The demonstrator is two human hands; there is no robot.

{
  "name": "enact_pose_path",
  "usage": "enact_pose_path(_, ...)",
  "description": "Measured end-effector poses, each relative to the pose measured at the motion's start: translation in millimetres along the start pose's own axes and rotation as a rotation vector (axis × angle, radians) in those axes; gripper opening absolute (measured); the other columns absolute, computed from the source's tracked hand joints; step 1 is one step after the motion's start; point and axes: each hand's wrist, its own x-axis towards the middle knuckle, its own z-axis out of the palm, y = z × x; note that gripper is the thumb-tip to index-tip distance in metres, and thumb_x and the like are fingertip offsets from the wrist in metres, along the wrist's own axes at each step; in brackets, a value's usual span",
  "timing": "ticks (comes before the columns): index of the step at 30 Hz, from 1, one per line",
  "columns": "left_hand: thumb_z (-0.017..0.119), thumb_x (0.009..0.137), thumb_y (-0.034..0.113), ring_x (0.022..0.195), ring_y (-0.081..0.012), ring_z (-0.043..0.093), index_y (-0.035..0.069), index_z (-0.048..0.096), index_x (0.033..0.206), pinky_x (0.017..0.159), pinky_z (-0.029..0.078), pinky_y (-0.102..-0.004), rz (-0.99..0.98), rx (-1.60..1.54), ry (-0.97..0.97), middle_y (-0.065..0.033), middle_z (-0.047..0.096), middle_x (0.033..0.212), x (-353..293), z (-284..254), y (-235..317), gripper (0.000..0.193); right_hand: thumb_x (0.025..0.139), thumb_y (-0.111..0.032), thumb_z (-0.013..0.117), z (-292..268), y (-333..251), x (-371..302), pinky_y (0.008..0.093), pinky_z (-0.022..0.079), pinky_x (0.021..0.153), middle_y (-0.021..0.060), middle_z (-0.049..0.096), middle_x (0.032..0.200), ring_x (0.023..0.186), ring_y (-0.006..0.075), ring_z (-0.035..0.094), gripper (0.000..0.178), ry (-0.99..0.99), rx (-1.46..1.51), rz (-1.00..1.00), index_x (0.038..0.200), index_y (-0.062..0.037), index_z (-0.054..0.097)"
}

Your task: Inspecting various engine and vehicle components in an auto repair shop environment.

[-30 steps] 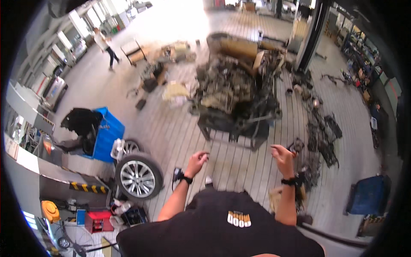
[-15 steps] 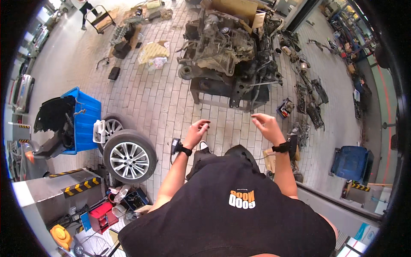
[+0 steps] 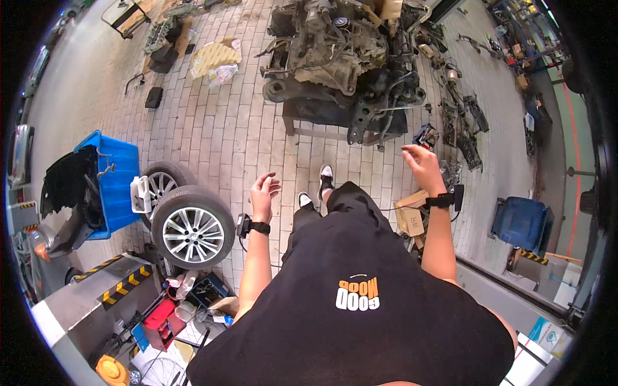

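My left hand (image 3: pixel 264 193) is held out in the air over the tiled floor, its fingers apart and loosely bent, with nothing in it. It is nearest to the upright wheel with silver spokes (image 3: pixel 194 233). My right hand (image 3: pixel 423 166) reaches farther forward, also holding nothing, with its fingers stretched and slightly curved. Ahead of both hands stands a dirty engine assembly (image 3: pixel 335 55) with metal arms and hoses, resting on a dark metal stand (image 3: pixel 309 116). Neither hand touches it. Both wrists carry black straps with small devices.
To my left are a blue bin (image 3: pixel 122 183) with black plastic parts, a white jug (image 3: pixel 141 195) and a second wheel (image 3: pixel 168 177). An open cardboard box (image 3: pixel 410 215) sits below my right wrist. Loose car parts (image 3: pixel 460 109) lie right of the stand; a blue container (image 3: pixel 520 222) stands farther right.
My hands have moved farther apart: the left one leftward, the right one to the right and forward. The engine stand sits higher in view, and both my shoes now show.
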Motion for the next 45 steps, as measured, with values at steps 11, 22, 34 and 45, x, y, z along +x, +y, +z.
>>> enact_pose_path(11,0.053,0.098,0.020,0.083,-0.0137,0.065,0.007,0.064,0.115,0.068,0.047,-0.0250,-0.108,-0.027,0.045,-0.0036,0.067,0.093,55.4,5.5,48.0,0.025,0.092,-0.026,0.064,110.1,40.2,160.9,0.0324,0.053,0.077,0.0140,0.071,0.099,0.086,0.0202,0.069,0.032,-0.063,0.180,0.023,0.112,-0.0010,0.066)
enact_pose_path(22,0.052,0.098,0.020,0.083,-0.0133,0.064,0.006,0.062,0.117,0.071,0.048,-0.0254,-0.088,0.016,0.154,-0.0051,0.068,0.094,118.3,4.7,125.2,0.026,0.089,-0.030,0.065,213.8,48.3,324.6,0.0414,0.043,0.103,0.0226,0.039,0.147,0.131,0.0337,0.047,0.063,-0.066,0.249,0.005,0.143,-0.0084,0.042)
enact_pose_path(34,0.051,0.099,0.022,0.085,-0.0125,0.063,0.007,0.062,0.118,0.071,0.048,-0.0244,-0.165,0.156,-0.060,-0.0043,0.067,0.097,209.9,12.1,166.8,0.027,0.094,-0.017,0.059,189.2,1.1,326.3,0.0250,0.045,0.086,0.0044,0.066,0.107,0.096,0.0093,0.059,0.038,0.108,0.724,0.256,0.131,-0.0045,0.059)
enact_pose_path(45,0.051,0.100,0.021,0.085,-0.0108,0.064,0.009,0.062,0.119,0.071,0.049,-0.0232,-0.246,0.198,-0.439,-0.0014,0.068,0.096,320.2,59.5,196.5,0.026,0.097,-0.018,0.053,172.7,-43.4,324.4,0.0238,0.046,0.084,0.0001,0.065,0.116,0.095,0.0081,0.060,0.032,0.226,0.926,0.382,0.126,-0.0066,0.062)
